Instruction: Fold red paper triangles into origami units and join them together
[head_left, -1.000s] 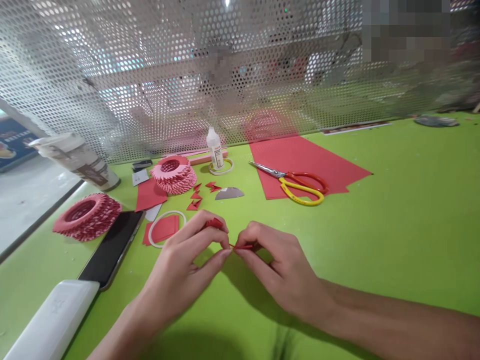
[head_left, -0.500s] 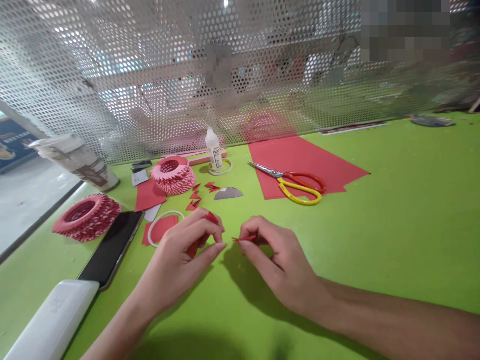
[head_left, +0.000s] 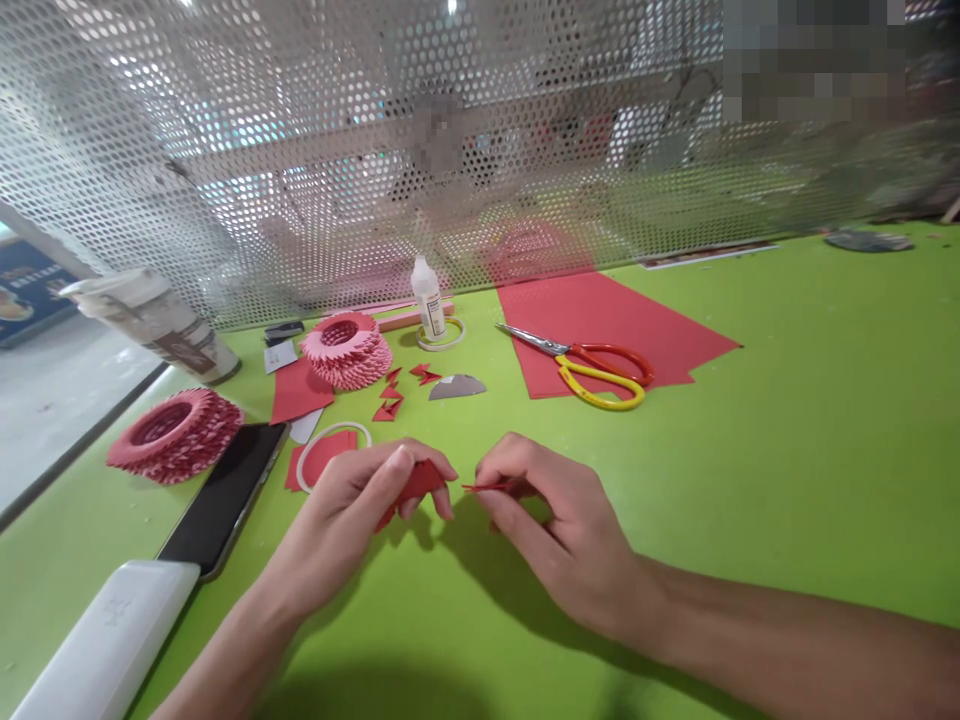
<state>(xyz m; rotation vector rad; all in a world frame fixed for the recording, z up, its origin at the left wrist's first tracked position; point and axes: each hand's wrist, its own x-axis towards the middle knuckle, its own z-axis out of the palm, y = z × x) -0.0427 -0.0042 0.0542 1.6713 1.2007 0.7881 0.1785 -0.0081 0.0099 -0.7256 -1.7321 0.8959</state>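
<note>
Red paper (head_left: 421, 481) lies in the curled fingers of my left hand (head_left: 346, 510), with the thumb resting over it. Just to the right, my right hand (head_left: 559, 530) pinches a small folded red paper piece (head_left: 491, 487) between thumb and fingertips. A narrow gap separates the two hands above the green table (head_left: 810, 440). Several small folded red pieces (head_left: 388, 410) lie beyond my left hand, near a grey half-disc (head_left: 457, 387). A white ring (head_left: 304, 465) rests on red paper squares (head_left: 330, 455) by my left hand.
Yellow-and-red scissors (head_left: 600, 400) lie on a large red sheet (head_left: 637, 310). A glue bottle (head_left: 430, 300) stands inside a ring near a perforated screen (head_left: 337, 190). Two pleated paper rings (head_left: 349, 350), a phone (head_left: 225, 500), a white case (head_left: 112, 640) and a cup (head_left: 150, 320) are at left.
My left hand has turned and its thumb has lifted onto the red paper, which shows more now. The piece in my right hand has tilted slightly and looks thinner.
</note>
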